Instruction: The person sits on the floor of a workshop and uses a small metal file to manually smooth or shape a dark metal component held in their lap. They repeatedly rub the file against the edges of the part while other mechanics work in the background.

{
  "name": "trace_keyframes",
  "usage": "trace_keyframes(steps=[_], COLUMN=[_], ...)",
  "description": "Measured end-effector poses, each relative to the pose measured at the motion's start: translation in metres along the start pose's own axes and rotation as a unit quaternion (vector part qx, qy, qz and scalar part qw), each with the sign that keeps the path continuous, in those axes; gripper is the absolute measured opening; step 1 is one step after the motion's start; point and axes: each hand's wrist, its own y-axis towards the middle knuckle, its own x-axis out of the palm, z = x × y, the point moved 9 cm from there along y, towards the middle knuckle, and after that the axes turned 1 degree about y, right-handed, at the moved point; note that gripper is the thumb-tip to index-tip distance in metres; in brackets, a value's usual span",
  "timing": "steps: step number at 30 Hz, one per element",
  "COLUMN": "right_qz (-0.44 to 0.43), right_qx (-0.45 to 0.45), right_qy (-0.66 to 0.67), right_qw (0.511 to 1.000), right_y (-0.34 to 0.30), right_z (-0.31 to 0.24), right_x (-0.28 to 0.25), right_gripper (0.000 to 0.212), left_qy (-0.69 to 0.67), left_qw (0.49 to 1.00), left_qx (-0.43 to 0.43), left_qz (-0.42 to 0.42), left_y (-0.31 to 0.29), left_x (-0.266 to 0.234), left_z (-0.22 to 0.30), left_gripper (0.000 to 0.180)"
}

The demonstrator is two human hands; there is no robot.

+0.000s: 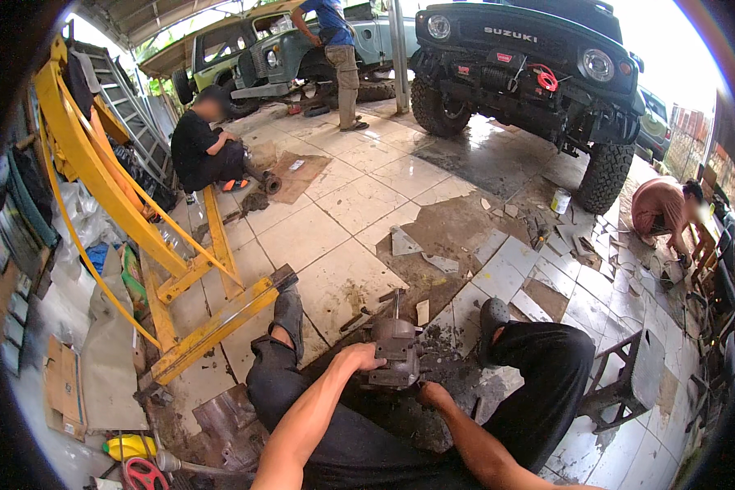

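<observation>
A brown, greasy cast-metal housing, like a gearbox part (pixel 397 347), stands on the dirty floor between my legs. A thin shaft (pixel 397 305) sticks out of its far end. My left hand (pixel 359 358) grips the housing's left side, with the thumb reaching over its top. Close by the near right corner, my right hand (pixel 435 396) is closed, its fingers curled toward the housing. Whatever it may hold is too small and hidden to make out. Another brown metal casing (pixel 230 429) lies on the floor to the left of my leg.
A yellow hoist frame (pixel 212 331) stands at left. At right is a black stool (pixel 629 380). Broken tiles (pixel 441 263) lie ahead, before a dark off-road vehicle (pixel 523 73). Three other people are nearby: one crouching left (pixel 204 151), one standing (pixel 339 57), one bending right (pixel 661 208).
</observation>
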Motion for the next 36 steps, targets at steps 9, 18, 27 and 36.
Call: trace_keyframes(steps=[9, 18, 27, 36], right_qz=[-0.029, -0.008, 0.169, 0.055], right_qx=[0.174, 0.202, 0.128, 0.059], right_qy=[0.411, 0.359, 0.392, 0.252], right_qw=[0.895, 0.911, 0.895, 0.964], right_y=[-0.012, -0.024, -0.004, -0.008], right_z=[-0.009, 0.009, 0.029, -0.014], right_x=[-0.036, -0.041, -0.010, -0.054], right_gripper=[0.035, 0.028, 0.028, 0.026], left_qy=[-0.010, -0.006, -0.014, -0.011], left_qw=[0.999, 1.000, 1.000, 0.998], left_qx=[-0.037, -0.022, 0.000, -0.054], left_qz=[0.001, -0.012, 0.001, 0.008], left_y=[-0.012, -0.002, -0.001, -0.008], left_x=[0.022, 0.011, 0.000, 0.014], left_z=[-0.043, -0.024, -0.002, -0.041], left_gripper=[0.060, 0.063, 0.065, 0.058])
